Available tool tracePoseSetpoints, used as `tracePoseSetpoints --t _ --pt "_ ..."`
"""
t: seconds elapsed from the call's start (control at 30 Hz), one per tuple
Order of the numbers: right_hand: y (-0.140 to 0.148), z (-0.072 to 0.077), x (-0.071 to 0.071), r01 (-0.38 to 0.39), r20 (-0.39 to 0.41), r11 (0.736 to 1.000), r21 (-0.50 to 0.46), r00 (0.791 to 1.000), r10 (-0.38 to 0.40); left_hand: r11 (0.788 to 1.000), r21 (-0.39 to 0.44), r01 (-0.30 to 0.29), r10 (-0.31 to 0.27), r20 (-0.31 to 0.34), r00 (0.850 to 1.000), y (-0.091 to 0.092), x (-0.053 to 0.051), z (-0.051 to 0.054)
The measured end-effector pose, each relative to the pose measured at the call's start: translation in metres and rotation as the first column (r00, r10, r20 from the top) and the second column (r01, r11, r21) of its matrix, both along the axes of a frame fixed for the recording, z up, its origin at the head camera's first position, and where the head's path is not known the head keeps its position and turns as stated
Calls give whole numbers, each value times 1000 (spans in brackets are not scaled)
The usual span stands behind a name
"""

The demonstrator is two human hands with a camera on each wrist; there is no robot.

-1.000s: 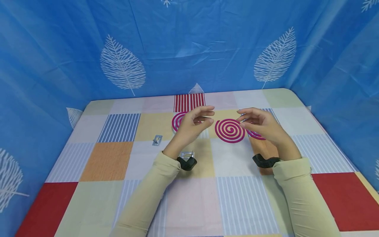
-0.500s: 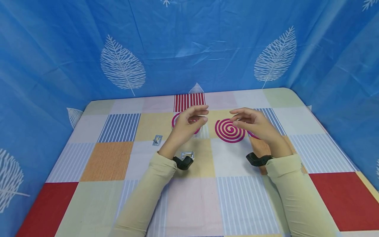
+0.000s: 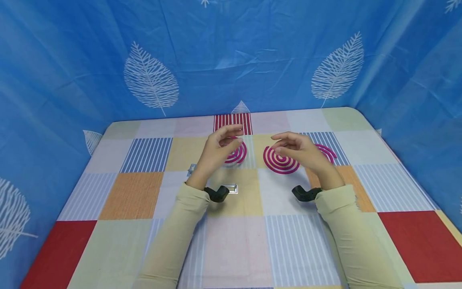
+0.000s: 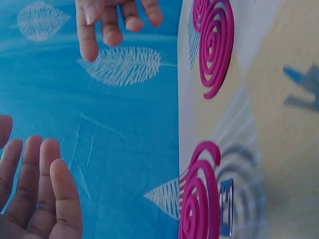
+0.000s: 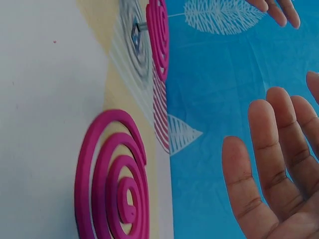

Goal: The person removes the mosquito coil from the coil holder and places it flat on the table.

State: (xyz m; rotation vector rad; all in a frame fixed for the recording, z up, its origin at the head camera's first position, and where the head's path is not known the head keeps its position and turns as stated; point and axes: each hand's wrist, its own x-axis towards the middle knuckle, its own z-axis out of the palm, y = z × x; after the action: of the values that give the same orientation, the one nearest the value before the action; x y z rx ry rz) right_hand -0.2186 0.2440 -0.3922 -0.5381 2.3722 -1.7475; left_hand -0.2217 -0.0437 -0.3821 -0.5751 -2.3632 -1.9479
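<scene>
My left hand (image 3: 218,149) hovers over the table beside the left magenta mosquito coil (image 3: 244,155), partly covering it in the head view. That coil sits raised on a small metal stand (image 5: 135,36), its shadow on the cloth below. My right hand (image 3: 299,150) hangs above the middle mosquito coil (image 3: 283,160), which lies flat. Both hands hold nothing; their fingers are loosely bent and face each other across a gap. A third mosquito coil (image 3: 326,151) lies behind the right hand, partly hidden.
One loose metal stand (image 3: 232,189) lies near the left wrist, partly covered by the black wrist camera (image 3: 217,194). Another metal stand (image 3: 191,169) is left of the left wrist. A patchwork cloth (image 3: 231,249) covers the table, with a blue curtain (image 3: 231,60) behind.
Both hands have drifted left in the air, still holding nothing. More of the left coil and the rightmost coil shows now; the left wrist now partly covers the left loose stand.
</scene>
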Motion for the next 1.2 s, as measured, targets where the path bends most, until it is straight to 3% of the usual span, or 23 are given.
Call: tracePoseSetpoints --t 0.2,0.47,0.73,1.03,1.2 --pt "-9 -3 -4 5 1 1000 28 1000 -5 999 10 -31 31 18 999 -11 -5 -1" --pt "-23 -10 -12 -3 -11 1000 -25 1000 3 997 21 -79 78 61 995 -20 -10 -7" --pt "-36 -17 -19 2 5 998 -56 1000 -2 990 29 -138 133 116 984 -26 -14 -15" --pt "-45 -24 -24 -9 30 997 -80 999 11 987 21 -162 155 198 968 -35 -18 -18" --pt "-52 -29 -29 -15 44 992 -125 999 21 983 15 -183 176 206 962 -38 -19 -19"
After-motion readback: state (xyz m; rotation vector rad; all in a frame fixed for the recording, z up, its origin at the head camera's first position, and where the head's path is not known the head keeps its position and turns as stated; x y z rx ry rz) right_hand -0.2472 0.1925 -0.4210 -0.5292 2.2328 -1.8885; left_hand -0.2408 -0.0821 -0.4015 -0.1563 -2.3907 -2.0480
